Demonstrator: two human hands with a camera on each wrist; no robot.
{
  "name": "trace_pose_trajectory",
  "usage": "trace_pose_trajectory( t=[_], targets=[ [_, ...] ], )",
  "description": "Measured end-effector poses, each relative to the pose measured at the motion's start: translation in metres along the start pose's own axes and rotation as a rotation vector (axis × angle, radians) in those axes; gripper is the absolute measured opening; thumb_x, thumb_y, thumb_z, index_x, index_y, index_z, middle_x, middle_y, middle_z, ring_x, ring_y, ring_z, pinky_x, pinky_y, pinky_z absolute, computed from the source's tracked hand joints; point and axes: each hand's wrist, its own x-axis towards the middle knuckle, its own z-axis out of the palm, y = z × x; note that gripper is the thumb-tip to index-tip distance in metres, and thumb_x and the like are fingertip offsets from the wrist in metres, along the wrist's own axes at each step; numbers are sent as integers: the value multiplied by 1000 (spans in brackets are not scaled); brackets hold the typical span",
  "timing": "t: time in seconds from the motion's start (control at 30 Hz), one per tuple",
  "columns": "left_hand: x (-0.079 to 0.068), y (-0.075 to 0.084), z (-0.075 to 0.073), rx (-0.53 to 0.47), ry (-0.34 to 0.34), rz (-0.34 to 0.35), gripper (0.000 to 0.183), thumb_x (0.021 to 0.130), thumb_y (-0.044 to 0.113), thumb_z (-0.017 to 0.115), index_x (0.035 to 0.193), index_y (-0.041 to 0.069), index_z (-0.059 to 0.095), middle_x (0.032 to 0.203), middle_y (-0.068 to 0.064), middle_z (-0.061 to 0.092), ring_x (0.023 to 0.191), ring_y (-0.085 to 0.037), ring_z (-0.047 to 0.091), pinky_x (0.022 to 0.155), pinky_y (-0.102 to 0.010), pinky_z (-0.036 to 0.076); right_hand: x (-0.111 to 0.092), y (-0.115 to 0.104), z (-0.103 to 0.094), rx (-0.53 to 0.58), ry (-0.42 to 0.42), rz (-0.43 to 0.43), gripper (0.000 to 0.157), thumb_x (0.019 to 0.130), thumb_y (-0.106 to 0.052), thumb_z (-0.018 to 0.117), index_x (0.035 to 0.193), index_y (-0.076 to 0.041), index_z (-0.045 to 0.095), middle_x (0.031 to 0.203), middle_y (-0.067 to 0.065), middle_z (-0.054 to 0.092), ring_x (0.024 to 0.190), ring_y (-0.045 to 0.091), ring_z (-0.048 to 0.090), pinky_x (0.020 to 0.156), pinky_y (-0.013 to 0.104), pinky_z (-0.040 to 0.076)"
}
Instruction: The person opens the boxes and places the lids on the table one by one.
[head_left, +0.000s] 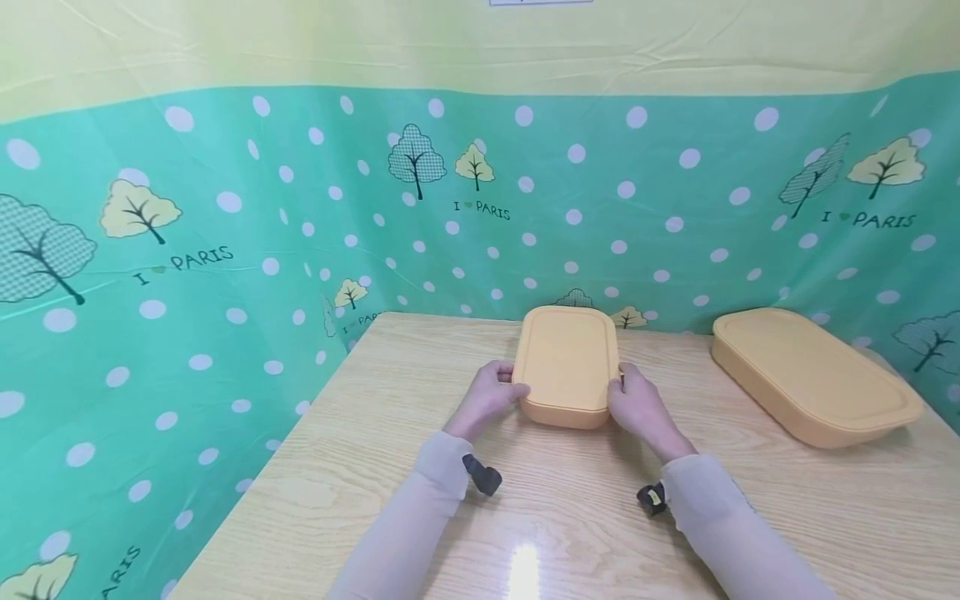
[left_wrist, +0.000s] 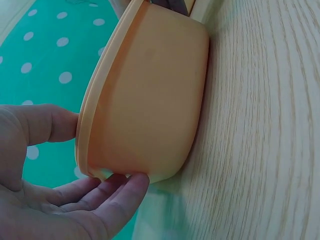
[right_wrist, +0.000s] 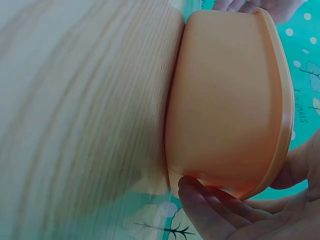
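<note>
An orange lidded food container, a rounded rectangle, sits at the back middle of the wooden table. My left hand grips its left side, with the thumb over the lid's edge and the fingers against the wall, as the left wrist view shows on the container. On the opposite side my right hand holds it the same way, thumb at the lid rim and fingertips on the side wall. The lid lies flat on top all around its visible edge.
A larger orange lidded container lies at an angle on the right of the table. Behind and to the left hangs a green curtain with white dots and tree prints. Each wrist carries a black strap camera.
</note>
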Motion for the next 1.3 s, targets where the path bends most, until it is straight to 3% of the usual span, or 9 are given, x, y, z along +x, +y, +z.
trace_pose_trajectory(
  t=[0.4, 0.53, 0.73, 0.9, 1.2, 1.3],
  targets=[
    [3, -3, -5, 12, 15, 8, 46, 76, 7, 67, 119, -5, 54, 104, -12, 62, 94, -23, 61, 83, -34, 50, 2, -3, 4, -2, -2, -8, 56, 100, -18, 22, 147, 11, 13, 147, 35, 22, 136, 46, 24, 107, 56, 28],
    [4, -4, -6, 17, 20, -1, 45, 77, 7, 67, 118, -5, 54, 103, -12, 62, 93, -22, 61, 82, -32, 51, 3, -4, 5, 2, 2, -13, 55, 100, -18, 23, 146, 11, 14, 147, 35, 23, 134, 44, 29, 106, 55, 31],
    [3, -3, -10, 21, 20, -1, 45, 76, 5, 66, 117, -6, 54, 103, -13, 62, 93, -23, 61, 82, -32, 51, 3, -6, 8, 10, 4, -17, 55, 100, -18, 24, 146, 11, 15, 145, 35, 28, 117, 39, 45, 90, 49, 45],
    [4, -4, -13, 18, 20, -1, 45, 75, 6, 66, 117, -5, 54, 103, -13, 62, 93, -22, 61, 82, -32, 51, 4, -7, 10, 10, 6, -23, 55, 100, -18, 24, 146, 10, 16, 144, 35, 30, 112, 38, 48, 83, 44, 48],
    [6, -5, -18, 20, 19, -2, 44, 74, 5, 65, 116, -5, 55, 103, -13, 61, 92, -23, 60, 82, -33, 50, 6, -10, 14, 17, 10, -13, 56, 100, -19, 24, 147, 10, 14, 146, 35, 26, 121, 40, 43, 95, 50, 43],
    [5, -5, -19, 22, 24, -11, 44, 72, 4, 64, 115, -5, 55, 102, -12, 61, 91, -23, 60, 81, -33, 50, 7, -11, 16, 27, 9, -8, 56, 100, -19, 24, 147, 9, 14, 146, 34, 26, 120, 40, 44, 93, 49, 45]
  ],
)
